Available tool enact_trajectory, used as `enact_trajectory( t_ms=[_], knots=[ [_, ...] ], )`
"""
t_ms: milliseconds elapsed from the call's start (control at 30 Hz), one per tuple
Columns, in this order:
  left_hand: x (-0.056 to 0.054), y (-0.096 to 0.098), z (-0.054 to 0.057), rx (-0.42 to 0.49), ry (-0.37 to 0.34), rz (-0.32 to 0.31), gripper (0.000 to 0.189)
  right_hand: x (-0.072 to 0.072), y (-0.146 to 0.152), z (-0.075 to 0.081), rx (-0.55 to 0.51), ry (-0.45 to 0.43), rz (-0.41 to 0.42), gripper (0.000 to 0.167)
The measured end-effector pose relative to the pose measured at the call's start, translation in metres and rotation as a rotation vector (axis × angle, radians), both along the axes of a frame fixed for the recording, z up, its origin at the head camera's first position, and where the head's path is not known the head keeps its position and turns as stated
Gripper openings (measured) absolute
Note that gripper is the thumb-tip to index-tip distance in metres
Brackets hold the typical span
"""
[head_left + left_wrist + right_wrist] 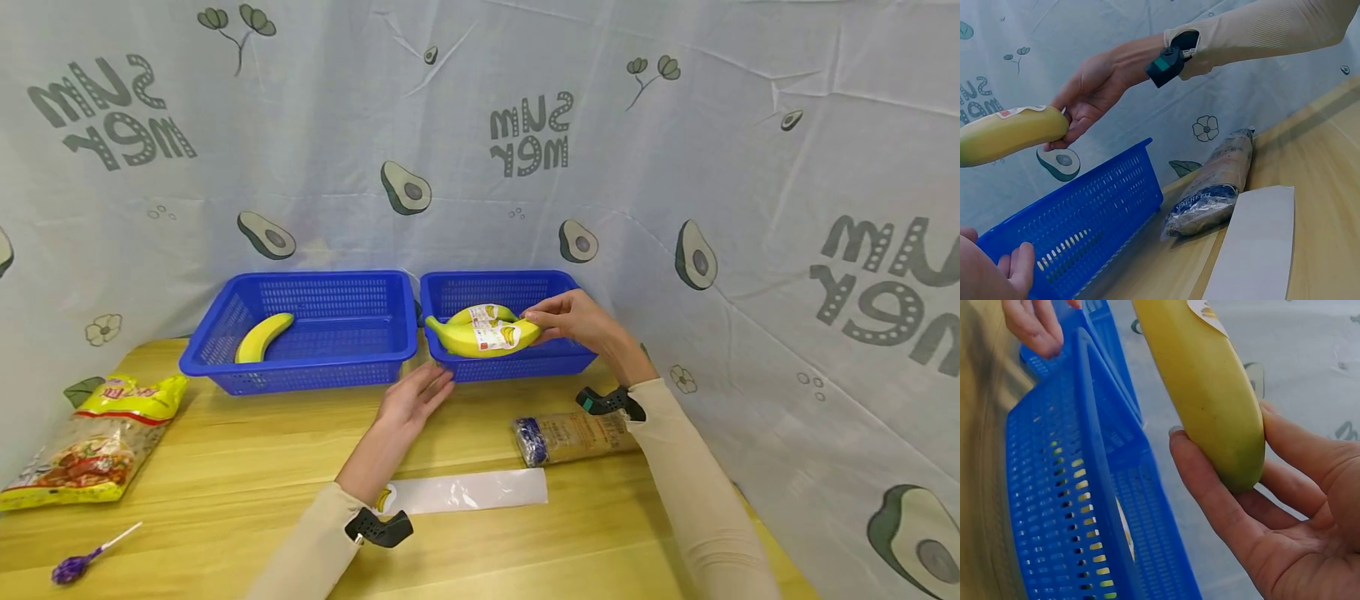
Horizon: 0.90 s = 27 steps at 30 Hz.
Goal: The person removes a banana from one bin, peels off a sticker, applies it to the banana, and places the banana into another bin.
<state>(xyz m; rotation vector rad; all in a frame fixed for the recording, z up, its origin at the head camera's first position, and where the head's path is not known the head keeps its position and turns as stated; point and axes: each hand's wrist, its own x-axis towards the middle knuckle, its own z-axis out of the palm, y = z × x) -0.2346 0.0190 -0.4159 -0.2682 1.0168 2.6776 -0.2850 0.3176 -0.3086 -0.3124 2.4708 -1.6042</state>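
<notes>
My right hand [573,321] pinches the blunt end of a yellow banana [480,340] that has a white paper band around it. The banana is held level over the front rim of the right blue basket [517,367]. Behind it, a second banded banana [468,315] lies inside that basket. In the right wrist view, thumb and fingers close around the greenish tip of the held banana [1213,394]. My left hand [411,400] is at the basket's front left corner, holding nothing, its fingers loosely bent close to the basket wall.
A left blue basket [300,375] holds an unbanded banana [262,337]. On the wooden table lie a spaghetti packet [573,437], a white paper strip [468,492], a yellow food bag [97,442] and a purple lollipop [71,569]. A printed curtain [480,225] hangs behind.
</notes>
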Motion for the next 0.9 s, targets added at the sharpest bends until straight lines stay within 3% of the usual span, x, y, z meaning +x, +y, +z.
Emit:
enact_trajectory(
  t_ms=[233, 500, 733, 900],
  knots=[
    [-0.009, 0.01, -0.001, 0.051, -0.026, 0.041, 0.017, -0.018, 0.008, 0.0, -0.013, -0.064, 0.012, 0.034],
    [-0.013, 0.014, 0.004, 0.021, -0.059, 0.079, 0.038, -0.037, 0.008, -0.003, -0.011, -0.133, -0.022, 0.036],
    [-0.018, 0.016, 0.003, 0.033, -0.09, 0.105, 0.032, -0.054, 0.006, -0.007, -0.014, -0.172, -0.031, 0.04],
    [-0.021, 0.018, 0.005, 0.031, -0.088, 0.123, 0.051, -0.066, 0.008, -0.012, 0.001, -0.192, -0.049, 0.037]
  ],
)
